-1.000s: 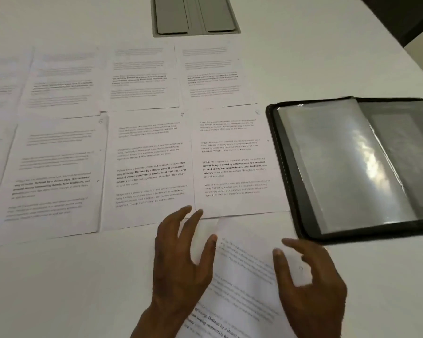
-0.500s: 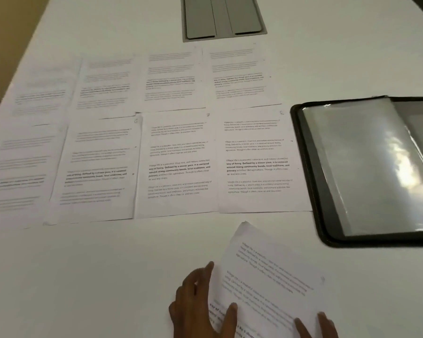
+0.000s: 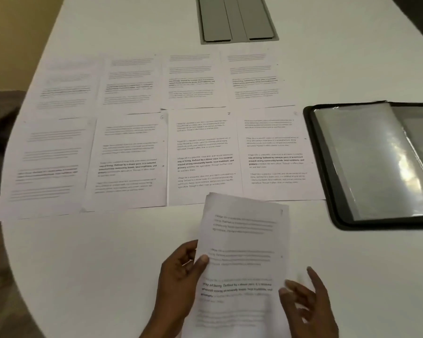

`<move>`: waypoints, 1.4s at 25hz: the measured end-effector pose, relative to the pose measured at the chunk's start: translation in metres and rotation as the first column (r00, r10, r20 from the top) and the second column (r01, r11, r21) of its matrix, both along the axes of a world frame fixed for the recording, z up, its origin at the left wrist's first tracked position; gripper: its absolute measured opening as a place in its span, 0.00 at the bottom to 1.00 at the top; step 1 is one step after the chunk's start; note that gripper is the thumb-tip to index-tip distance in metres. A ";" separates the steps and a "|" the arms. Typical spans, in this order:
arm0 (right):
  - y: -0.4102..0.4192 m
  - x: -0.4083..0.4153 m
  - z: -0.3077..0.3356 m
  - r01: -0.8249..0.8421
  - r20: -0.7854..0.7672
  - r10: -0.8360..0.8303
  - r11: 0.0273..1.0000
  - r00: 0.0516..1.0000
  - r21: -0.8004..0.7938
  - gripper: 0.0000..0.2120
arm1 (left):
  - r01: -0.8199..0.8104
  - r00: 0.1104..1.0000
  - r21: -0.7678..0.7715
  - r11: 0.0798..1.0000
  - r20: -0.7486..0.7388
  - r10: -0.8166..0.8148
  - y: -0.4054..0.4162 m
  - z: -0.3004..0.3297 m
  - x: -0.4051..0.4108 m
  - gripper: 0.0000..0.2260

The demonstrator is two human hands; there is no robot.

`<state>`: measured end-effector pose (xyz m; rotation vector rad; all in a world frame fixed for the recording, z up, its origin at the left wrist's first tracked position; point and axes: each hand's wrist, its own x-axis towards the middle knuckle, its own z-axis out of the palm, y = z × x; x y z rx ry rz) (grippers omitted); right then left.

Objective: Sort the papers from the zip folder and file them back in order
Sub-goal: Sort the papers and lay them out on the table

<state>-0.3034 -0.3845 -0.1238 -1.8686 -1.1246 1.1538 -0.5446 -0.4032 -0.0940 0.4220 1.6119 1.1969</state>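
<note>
Several printed sheets (image 3: 203,154) lie in two rows across the white table (image 3: 95,264). A black zip folder (image 3: 327,181) lies open at the right, its clear plastic sleeves (image 3: 366,162) spread flat. In front of the rows I hold one more printed sheet (image 3: 244,242), lifted and nearly upright. My left hand (image 3: 181,281) grips its left edge, thumb on the front. My right hand (image 3: 305,306) is beside the sheet's lower right edge with fingers spread; whether it holds the paper is unclear.
A grey cable hatch (image 3: 237,18) is set into the table at the far middle. The table's rounded edge curves down the left side, with floor (image 3: 0,147) beyond it.
The loose sheet has been raised from the table and turned upright toward me. My left hand has taken hold of its left edge. The view has swung left and back.
</note>
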 end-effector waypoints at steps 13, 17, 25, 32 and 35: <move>-0.041 -0.136 0.031 -0.206 0.023 0.213 0.965 0.977 -0.162 0.14 | -0.149 0.977 -0.120 0.982 -0.173 0.127 -0.085 -0.004 -0.122 0.15; -0.056 -0.145 0.024 -0.313 0.264 0.312 0.949 0.913 -0.038 0.15 | 0.025 0.897 -0.115 0.993 -0.437 -0.073 -0.098 -0.006 -0.130 0.26; -0.073 -0.135 0.026 -0.511 0.489 0.535 0.837 0.689 -0.195 0.31 | 0.638 0.208 -0.474 0.607 -0.653 -0.728 -0.134 -0.020 -0.147 0.48; -0.077 -0.129 0.035 -0.656 0.599 0.731 0.632 0.328 -0.413 0.39 | 0.615 0.112 -0.558 0.557 -0.638 -0.762 -0.140 -0.020 -0.141 0.50; -0.077 -0.133 0.037 -0.655 0.605 0.736 0.622 0.303 -0.429 0.37 | 0.617 0.129 -0.530 0.581 -0.661 -0.739 -0.142 -0.024 -0.141 0.50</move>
